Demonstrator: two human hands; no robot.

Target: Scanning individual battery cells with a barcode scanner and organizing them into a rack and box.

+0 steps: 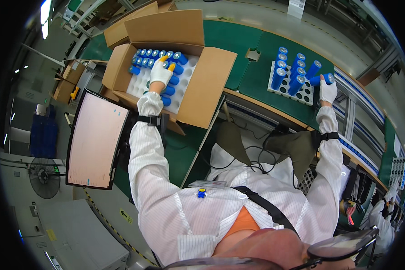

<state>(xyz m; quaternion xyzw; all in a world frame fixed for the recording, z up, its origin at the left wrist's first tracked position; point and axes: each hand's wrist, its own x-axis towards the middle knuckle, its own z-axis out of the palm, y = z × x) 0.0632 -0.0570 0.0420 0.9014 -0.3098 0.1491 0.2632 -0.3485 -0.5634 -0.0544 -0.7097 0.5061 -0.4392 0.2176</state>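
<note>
My left hand, in a white glove with yellow fingertips, reaches into an open cardboard box. Its thumb and forefinger close around the top of a blue cylindrical battery cell. Upright rows of such cells fill the far part of the box's white holed insert; several lie tilted beside my hand. At the right, my gloved right hand grips another blue cell, tipped over at the edge of a white holed tray. Several blue cells stand in that tray, and one leans.
A monitor stands left of my left arm. The green worktable runs behind the box and tray. A metal-framed conveyor rail borders the right side. Black cables lie across my lap. Another person works at the far right.
</note>
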